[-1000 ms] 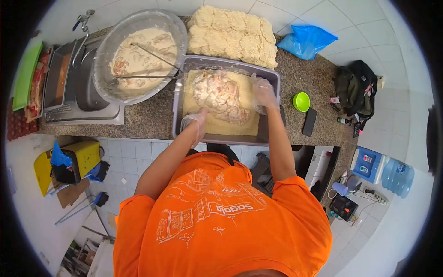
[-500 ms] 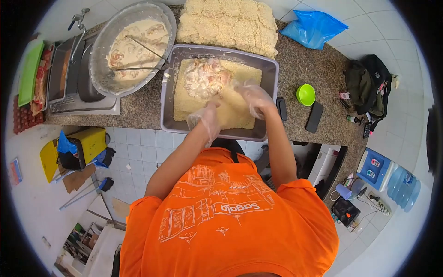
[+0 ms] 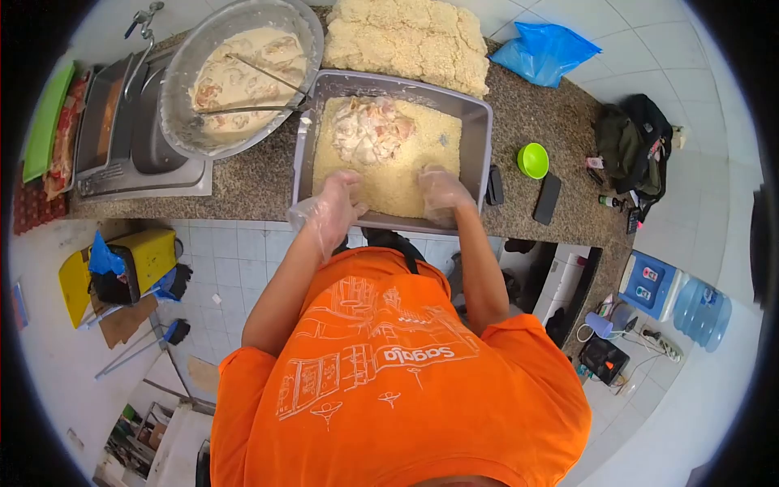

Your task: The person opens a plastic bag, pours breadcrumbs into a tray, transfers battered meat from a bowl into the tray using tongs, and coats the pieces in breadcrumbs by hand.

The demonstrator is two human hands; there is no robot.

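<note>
A grey rectangular tub (image 3: 485, 154) on the counter contains pale yellow crumbs (image 3: 389, 188). On the crumbs, toward the back left, lies a wet, batter-coated piece of meat (image 3: 365, 131). My left hand (image 3: 337, 199), in a clear plastic glove, is at the tub's front left with its fingers slightly apart, touching no meat. The gloved right hand (image 3: 444, 193) rests at the crumbs on the front right, its fingers curled down and their tips partly hidden. Behind the tub sits a block of crumb-coated pieces (image 3: 406, 45).
A large round basin (image 3: 174, 105) of battered meat with tongs (image 3: 268, 73) stands at the left, by the sink (image 3: 146, 183). To the right are a green bowl (image 3: 533, 161), a phone (image 3: 548, 199), a blue bag (image 3: 548, 53) and a black bag (image 3: 641, 146).
The meat has bunched together toward the back left of the tub. Both hands have drawn back from it to the tub's front, the left one moving left.
</note>
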